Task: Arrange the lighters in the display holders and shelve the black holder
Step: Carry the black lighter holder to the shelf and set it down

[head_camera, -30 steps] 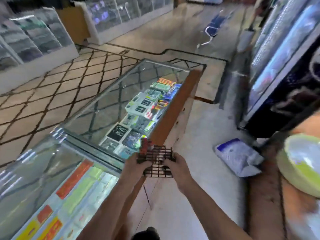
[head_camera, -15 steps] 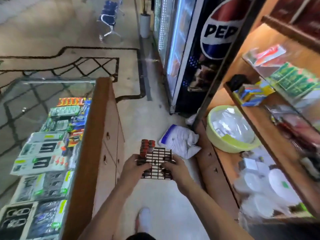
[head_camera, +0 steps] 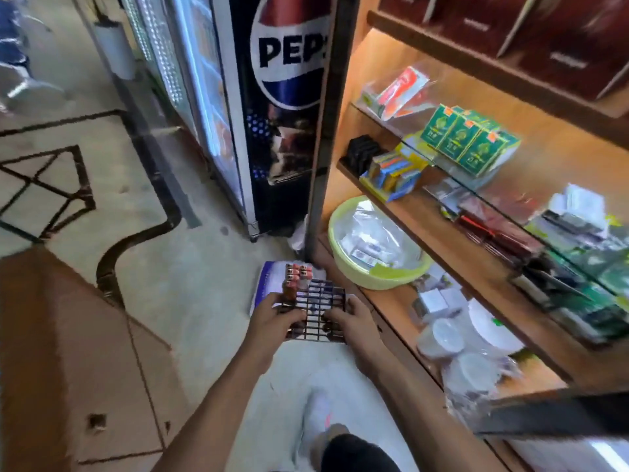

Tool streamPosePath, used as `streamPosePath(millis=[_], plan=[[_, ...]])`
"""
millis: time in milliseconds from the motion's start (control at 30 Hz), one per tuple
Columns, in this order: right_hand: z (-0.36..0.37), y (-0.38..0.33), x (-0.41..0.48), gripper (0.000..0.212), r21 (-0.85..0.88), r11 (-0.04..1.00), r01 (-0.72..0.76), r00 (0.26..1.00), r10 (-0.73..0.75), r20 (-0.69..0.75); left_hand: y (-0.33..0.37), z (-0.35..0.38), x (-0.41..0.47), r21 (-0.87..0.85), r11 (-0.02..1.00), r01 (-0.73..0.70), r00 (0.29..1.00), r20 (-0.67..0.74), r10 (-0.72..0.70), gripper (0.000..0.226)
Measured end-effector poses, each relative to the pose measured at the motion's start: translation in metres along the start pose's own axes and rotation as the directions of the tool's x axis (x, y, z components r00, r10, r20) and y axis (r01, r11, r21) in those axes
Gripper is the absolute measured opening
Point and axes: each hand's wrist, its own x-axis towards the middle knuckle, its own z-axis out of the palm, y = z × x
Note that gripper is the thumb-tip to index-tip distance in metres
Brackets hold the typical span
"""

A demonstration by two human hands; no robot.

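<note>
Now the view has swung further right than half a second ago: the glass counter's packaged goods have left the frame, only the wooden counter back [head_camera: 61, 335] remains at lower left, and the lit wooden shelves [head_camera: 439, 238] fill the right side. The black holder [head_camera: 316, 313] is still carried roughly level in front of the person, now above the near end of the white bag [head_camera: 267, 284] on the floor and closer to the green basin [head_camera: 381, 277]. The left hand [head_camera: 274, 318] grips its left edge and the right hand [head_camera: 352, 318] its right edge, fingers curled onto the grid as before. The lighters [head_camera: 296, 277] stand clustered in its far-left corner, unchanged. The Pepsi cooler [head_camera: 289, 80] looms larger ahead.
</note>
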Motion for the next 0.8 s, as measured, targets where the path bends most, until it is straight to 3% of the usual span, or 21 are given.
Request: streamPosePath(millis=[100,233,367,467,533,800], plan=[[-0.025,-0.013,0.041,0.046,0.009,0.999,0.036,0.997,-0.035,-0.062,0.015,0.031,0.05,0.026,0.999,0.029,0.998,0.063,-0.031,0.028],[-0.053,-0.032,0.111,0.019,0.034,0.997,0.062,0.995,-0.059,-0.079,0.045,0.068,0.115,0.067,0.998,0.016,0.994,0.107,-0.023,0.027],[-0.076,-0.064,0.176,0.033,0.046,0.997,0.069,0.995,-0.065,-0.079,0.079,0.101,0.175,0.12,0.992,0.032,0.989,0.139,-0.049,0.026],[-0.098,-0.071,0.226,0.019,0.041,0.996,0.078,0.986,-0.071,-0.148,0.096,0.125,0.229,0.185,0.983,-0.014,0.989,0.145,-0.013,0.03],[-0.11,-0.068,0.246,0.027,0.05,0.996,0.079,0.979,-0.068,-0.191,0.102,0.143,0.259,0.226,0.974,-0.017,0.987,0.162,-0.02,0.029],[-0.162,-0.057,0.271,0.02,0.224,0.975,-0.01,0.879,0.116,-0.463,0.095,0.224,0.336,0.361,0.932,-0.035,0.923,0.37,-0.108,0.029]])
